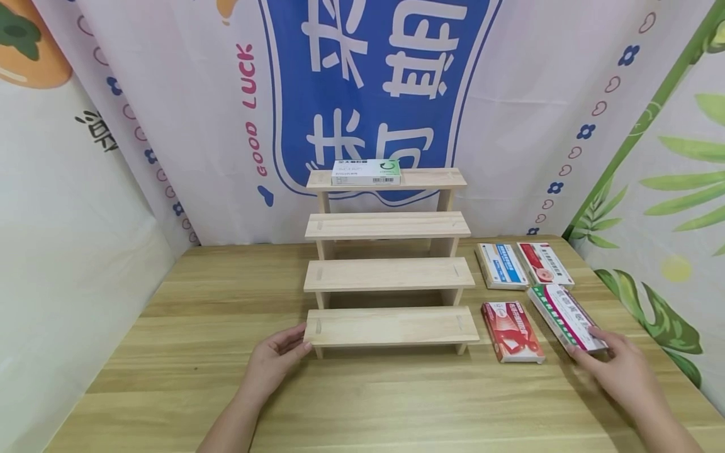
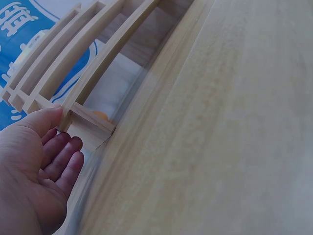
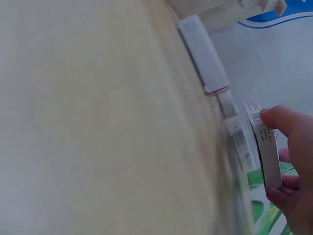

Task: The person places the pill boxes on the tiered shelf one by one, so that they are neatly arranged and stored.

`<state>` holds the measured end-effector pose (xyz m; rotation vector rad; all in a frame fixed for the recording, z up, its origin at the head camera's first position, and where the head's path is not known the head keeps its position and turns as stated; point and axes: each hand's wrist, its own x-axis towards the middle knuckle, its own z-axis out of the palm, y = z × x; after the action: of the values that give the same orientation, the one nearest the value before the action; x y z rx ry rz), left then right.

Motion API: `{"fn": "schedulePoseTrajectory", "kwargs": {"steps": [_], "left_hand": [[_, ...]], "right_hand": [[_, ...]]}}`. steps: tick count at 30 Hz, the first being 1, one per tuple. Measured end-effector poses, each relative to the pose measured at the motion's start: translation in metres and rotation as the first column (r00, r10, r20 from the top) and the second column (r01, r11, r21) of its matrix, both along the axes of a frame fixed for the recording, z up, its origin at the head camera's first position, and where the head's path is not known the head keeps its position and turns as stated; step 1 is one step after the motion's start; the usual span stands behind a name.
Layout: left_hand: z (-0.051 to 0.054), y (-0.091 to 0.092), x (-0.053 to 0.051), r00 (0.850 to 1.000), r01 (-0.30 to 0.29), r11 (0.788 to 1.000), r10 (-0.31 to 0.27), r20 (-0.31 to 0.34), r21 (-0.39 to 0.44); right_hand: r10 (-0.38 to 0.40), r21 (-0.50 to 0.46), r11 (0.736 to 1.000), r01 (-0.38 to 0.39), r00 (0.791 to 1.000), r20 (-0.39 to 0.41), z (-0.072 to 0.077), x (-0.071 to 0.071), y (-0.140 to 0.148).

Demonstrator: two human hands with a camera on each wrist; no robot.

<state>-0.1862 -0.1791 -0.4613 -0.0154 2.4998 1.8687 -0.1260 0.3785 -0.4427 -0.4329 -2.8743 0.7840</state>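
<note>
A four-step wooden display stand [image 1: 391,327] stands on the table. My left hand [image 1: 277,360] is at the left end of its lowest step; the thumb and a finger pinch the board's corner, as the left wrist view shows [image 2: 36,166]. With my right hand [image 1: 620,371] I grip the near end of a white, green and purple medicine box [image 1: 569,318]. In the right wrist view this box is tilted, thumb on one edge and fingers on the other. A red medicine box [image 1: 513,332] lies between the stand and that hand.
Behind lie a blue-and-white box [image 1: 501,267] and a red-and-white box [image 1: 545,264], side by side. A white-and-green box [image 1: 365,172] rests on the top step. Printed cloth [image 1: 226,157] hangs behind the wooden table [image 1: 226,296] and at both sides.
</note>
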Motion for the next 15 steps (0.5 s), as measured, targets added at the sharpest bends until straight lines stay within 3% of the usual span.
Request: {"fn": "schedulePoseTrajectory", "kwargs": {"steps": [6, 15], "left_hand": [[-0.001, 0.001, 0.0, 1.0, -0.001, 1.0, 0.001, -0.008, 0.008], [-0.001, 0.001, 0.0, 1.0, 0.011, 1.0, -0.01, -0.018, 0.024]], "right_hand": [[0.043, -0.096, 0.994, -0.049, 0.997, -0.065, 0.025, -0.014, -0.007], [0.111, -0.057, 0.991, -0.122, 0.981, -0.16, 0.066, -0.039, -0.024]]}}
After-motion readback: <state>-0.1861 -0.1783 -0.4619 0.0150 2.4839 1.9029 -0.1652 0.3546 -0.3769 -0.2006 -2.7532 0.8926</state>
